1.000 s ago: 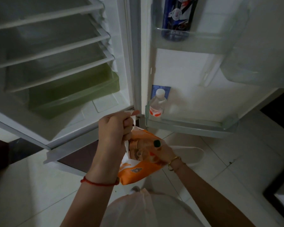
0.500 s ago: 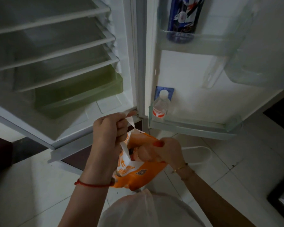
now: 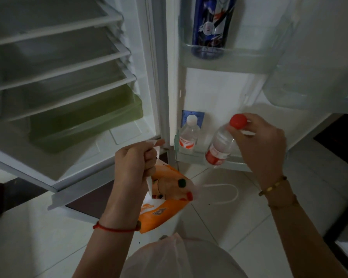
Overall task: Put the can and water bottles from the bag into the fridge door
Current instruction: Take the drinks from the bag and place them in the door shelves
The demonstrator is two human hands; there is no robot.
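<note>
Right now I am midway through the unloading, with one bottle on its way to the door. The fridge (image 3: 68,81) stands open, and its door (image 3: 219,93) is swung out to my right. On the upper door shelf (image 3: 249,55) the can (image 3: 211,23) already stands upright. On the lower door shelf (image 3: 191,157) a white-capped bottle (image 3: 188,135) stands at the hinge end.

My left hand (image 3: 135,163) is clenched on the top of the orange bag (image 3: 161,209), holding it up with its mouth open below the door. My right hand (image 3: 263,143) is curled round the neck of the red-capped bottle (image 3: 221,145), just under the cap. It carries the bottle tilted in front of the lower shelf, near the white-capped one but apart from it. Whether its base has cleared the rail I cannot tell.

Next, I judge, the base must go over that rail. The bottle must then be stood straight beside its neighbour without knocking it, and only then let go. A green cap (image 3: 181,182) and a red cap (image 3: 189,196) show in the bag's mouth, so more bottles likely remain.
</note>
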